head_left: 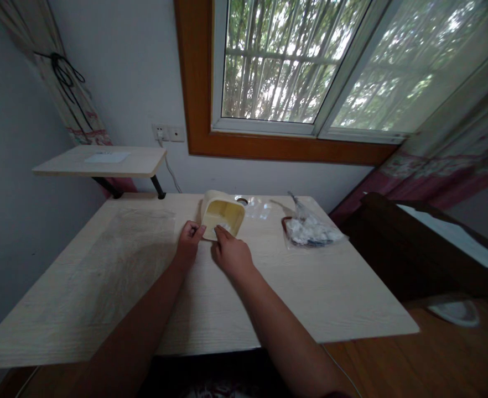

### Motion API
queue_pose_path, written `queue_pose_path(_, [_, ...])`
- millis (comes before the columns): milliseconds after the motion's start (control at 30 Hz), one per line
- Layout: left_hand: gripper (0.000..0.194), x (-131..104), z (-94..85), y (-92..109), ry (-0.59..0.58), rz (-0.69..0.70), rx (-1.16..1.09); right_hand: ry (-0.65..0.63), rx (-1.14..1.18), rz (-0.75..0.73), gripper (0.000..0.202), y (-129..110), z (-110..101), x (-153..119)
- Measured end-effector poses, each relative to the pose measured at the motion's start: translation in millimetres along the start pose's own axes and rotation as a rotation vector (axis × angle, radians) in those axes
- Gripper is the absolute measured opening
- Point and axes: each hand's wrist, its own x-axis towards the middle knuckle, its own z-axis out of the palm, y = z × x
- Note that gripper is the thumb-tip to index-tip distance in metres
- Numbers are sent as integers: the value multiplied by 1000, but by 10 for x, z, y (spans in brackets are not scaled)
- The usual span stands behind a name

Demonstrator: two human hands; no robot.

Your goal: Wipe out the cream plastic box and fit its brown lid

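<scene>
A cream-yellow plastic container (pixel 226 209) is tipped on its side near the back of the table, its opening turned towards me. My left hand (pixel 189 243) is closed on the container's lower left edge, thumb against the rim. My right hand (pixel 233 255) reaches to the opening with its fingers drawn together and fingertips just inside the lower wall. A small whitish patch shows by those fingertips; whether it is a held piece or a mark on the wall I cannot make out.
A clear plastic bag (pixel 313 231) with white, fluffy-looking contents lies on the right of the table (pixel 294 298). A raised shelf (pixel 69 160) carrying a paper (pixel 108 157) stands at the back left. Clear film (pixel 115 265) covers the left side. A cable hole (pixel 242 202) sits behind the container.
</scene>
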Motion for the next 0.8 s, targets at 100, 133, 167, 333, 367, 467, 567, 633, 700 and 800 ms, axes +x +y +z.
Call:
queue_pose_path(100, [25,2,13,-3,-2,10,1,-8,-28,42,58,54,21,8])
queue_pose_path(133, [25,1,15,3,-7,16,0,-10,-21,46,58,59,26,7])
queue_pose_path(167, [25,-2,16,11,-12,20,-1,-8,-3,42,58,55,30,5])
queue_pose_path(333, [22,-18,1,69,-30,45,31,44,201,-116,60,-49,40,-13])
queue_pose_path(367, [21,-20,-2,75,-31,50,34,49,237,-150,61,-69,40,-15])
queue_pose_path(467, [22,-19,-3,74,-21,46,25,54,274,-180,63,-81,41,-15])
queue_pose_path(567, [23,-19,8,59,-24,21,20,58,208,-79,58,-33,36,-9])
queue_pose_path(633, [23,-22,15,52,-37,10,11,45,150,2,56,3,29,-5])
queue_pose_path(700, [24,-23,20,49,-49,15,1,31,129,36,57,16,23,-3])
queue_pose_path(800, [24,-21,16,48,-62,48,8,42,201,-60,58,-16,18,-8])
